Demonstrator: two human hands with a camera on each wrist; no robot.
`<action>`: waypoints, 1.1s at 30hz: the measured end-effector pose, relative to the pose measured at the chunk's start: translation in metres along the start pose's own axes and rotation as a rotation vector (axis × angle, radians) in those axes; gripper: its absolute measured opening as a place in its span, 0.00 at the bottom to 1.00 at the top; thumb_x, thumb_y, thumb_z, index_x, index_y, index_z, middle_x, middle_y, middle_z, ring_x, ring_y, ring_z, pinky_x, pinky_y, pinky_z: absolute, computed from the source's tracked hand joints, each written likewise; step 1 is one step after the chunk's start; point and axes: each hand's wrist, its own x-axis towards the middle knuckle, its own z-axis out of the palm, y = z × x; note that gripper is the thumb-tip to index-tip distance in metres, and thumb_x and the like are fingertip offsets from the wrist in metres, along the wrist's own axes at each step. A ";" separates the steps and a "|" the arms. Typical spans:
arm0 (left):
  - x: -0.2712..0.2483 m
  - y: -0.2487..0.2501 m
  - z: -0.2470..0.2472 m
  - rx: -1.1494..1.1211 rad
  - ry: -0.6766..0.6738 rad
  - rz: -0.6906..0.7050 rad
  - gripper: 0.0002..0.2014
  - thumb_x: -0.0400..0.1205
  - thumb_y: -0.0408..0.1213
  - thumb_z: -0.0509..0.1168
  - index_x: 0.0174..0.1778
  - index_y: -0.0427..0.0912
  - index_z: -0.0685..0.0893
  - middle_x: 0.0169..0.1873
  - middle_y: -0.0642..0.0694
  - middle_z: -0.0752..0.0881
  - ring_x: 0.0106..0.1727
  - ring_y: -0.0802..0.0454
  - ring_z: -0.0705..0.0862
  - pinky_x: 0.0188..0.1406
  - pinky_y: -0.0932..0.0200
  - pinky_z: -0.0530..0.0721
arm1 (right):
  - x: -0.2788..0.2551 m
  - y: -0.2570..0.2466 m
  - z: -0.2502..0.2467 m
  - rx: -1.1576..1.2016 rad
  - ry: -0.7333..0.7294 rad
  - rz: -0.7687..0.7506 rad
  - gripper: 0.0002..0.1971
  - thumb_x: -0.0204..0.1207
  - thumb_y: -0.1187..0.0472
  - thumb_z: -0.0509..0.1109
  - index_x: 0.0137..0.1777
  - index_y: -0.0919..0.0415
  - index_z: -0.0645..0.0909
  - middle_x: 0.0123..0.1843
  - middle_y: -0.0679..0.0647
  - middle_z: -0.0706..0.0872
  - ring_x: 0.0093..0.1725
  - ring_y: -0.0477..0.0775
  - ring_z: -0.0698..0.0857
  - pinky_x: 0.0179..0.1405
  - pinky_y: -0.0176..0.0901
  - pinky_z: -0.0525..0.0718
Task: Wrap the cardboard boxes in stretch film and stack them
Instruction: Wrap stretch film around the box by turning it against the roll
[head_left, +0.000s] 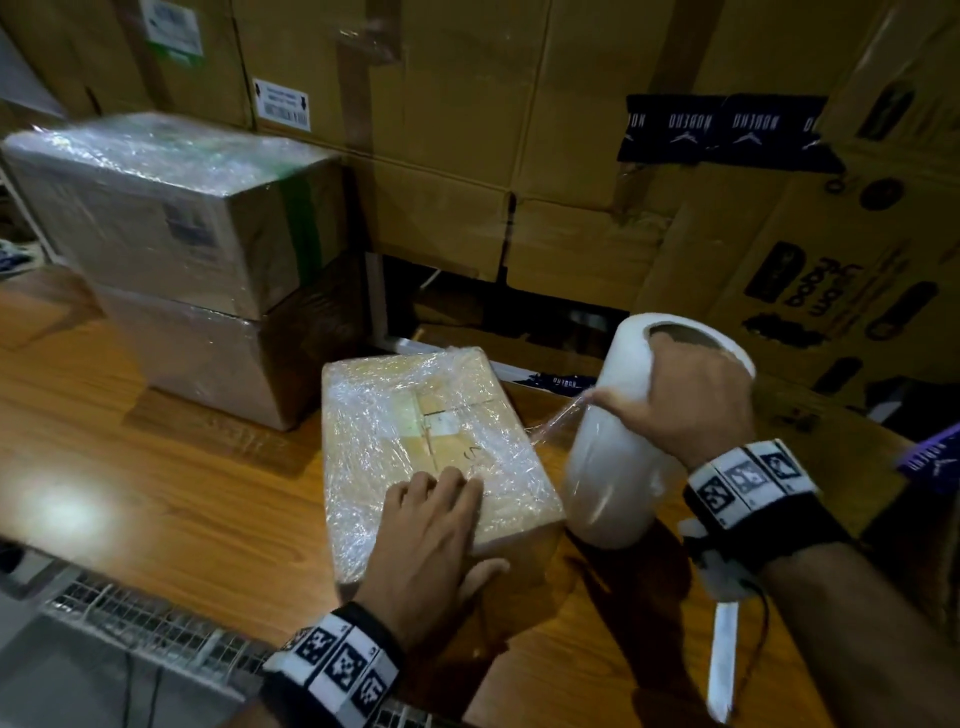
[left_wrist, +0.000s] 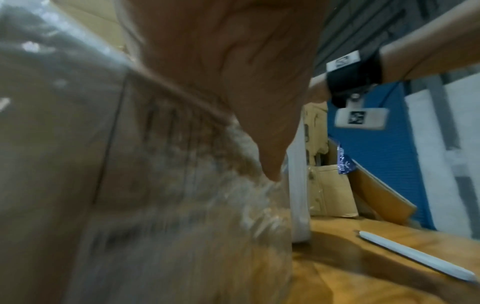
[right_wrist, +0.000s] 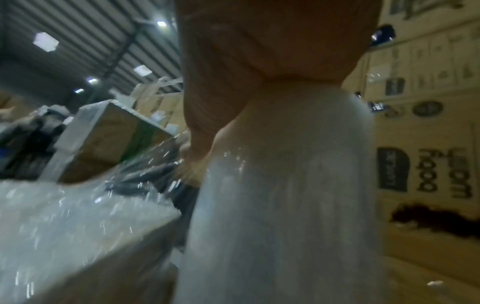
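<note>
Box (head_left: 431, 447) on wooden table (head_left: 182, 467), part-wrapped in film. L hand (head_left: 431, 540) flat on top near edge, fingers straight, thumb down the side. R hand (head_left: 691, 395) gripping film roll (head_left: 618, 467), fingers in core, thumb outside; film sheet (head_left: 556, 415) stretched to box. 2 wrapped boxes (head_left: 197, 260) stacked behind-left.

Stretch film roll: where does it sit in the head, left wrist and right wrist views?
Head: stretch film roll, right of centre, gripped by the right hand.
Left wrist: thin white strip behind the thumb.
Right wrist: fills centre and bottom.
Shared landmark: the wrapped box beside it.
</note>
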 end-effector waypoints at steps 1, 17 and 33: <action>0.004 0.005 -0.008 0.013 -0.050 -0.014 0.42 0.79 0.80 0.51 0.72 0.48 0.78 0.65 0.47 0.80 0.63 0.46 0.78 0.64 0.43 0.79 | 0.000 -0.003 0.001 0.008 -0.006 0.003 0.47 0.63 0.16 0.69 0.58 0.62 0.83 0.43 0.59 0.89 0.42 0.62 0.88 0.39 0.48 0.81; 0.056 0.070 0.019 -0.066 0.114 -0.172 0.37 0.74 0.75 0.63 0.60 0.44 0.77 0.52 0.41 0.74 0.52 0.42 0.74 0.55 0.41 0.81 | -0.025 0.046 0.007 0.195 -0.060 -0.176 0.37 0.73 0.29 0.72 0.73 0.55 0.78 0.67 0.56 0.86 0.67 0.62 0.82 0.71 0.59 0.77; 0.017 0.056 0.012 -0.165 0.126 -0.179 0.28 0.69 0.67 0.69 0.51 0.46 0.76 0.47 0.47 0.75 0.47 0.47 0.73 0.45 0.47 0.81 | -0.038 0.035 0.000 0.150 -0.052 -0.168 0.37 0.81 0.36 0.69 0.82 0.59 0.72 0.72 0.58 0.85 0.68 0.61 0.82 0.76 0.59 0.72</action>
